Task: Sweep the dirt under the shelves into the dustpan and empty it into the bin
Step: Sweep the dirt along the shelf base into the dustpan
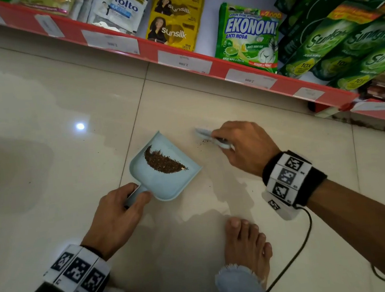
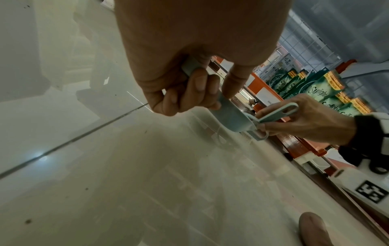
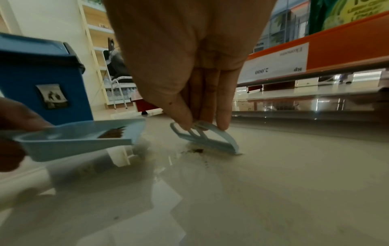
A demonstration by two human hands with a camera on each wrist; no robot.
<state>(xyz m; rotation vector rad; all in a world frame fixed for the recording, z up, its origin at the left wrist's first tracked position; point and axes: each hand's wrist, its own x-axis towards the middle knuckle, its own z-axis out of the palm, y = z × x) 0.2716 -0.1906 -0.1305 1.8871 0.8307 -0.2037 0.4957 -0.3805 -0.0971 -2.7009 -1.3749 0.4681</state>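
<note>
A small light-blue dustpan (image 1: 171, 179) (image 3: 69, 141) is held slightly off the tiled floor, with a dark crescent of dirt (image 1: 163, 161) inside it. My left hand (image 1: 120, 214) (image 2: 189, 93) grips its short handle. My right hand (image 1: 242, 147) (image 3: 202, 119) pinches a small light-blue hand brush (image 1: 209, 138) (image 3: 210, 141) whose edge touches the floor just right of the pan. A little loose dirt (image 3: 195, 150) lies on the floor at the brush. A blue bin (image 3: 44, 83) with a lid stands behind the dustpan in the right wrist view.
The red-edged bottom shelf (image 1: 176, 51) with sachets and green soap pouches runs across the far side, with a low gap (image 3: 305, 99) under it. My bare foot (image 1: 245, 243) stands close behind the pan. A cable (image 1: 295, 254) hangs from my right wrist.
</note>
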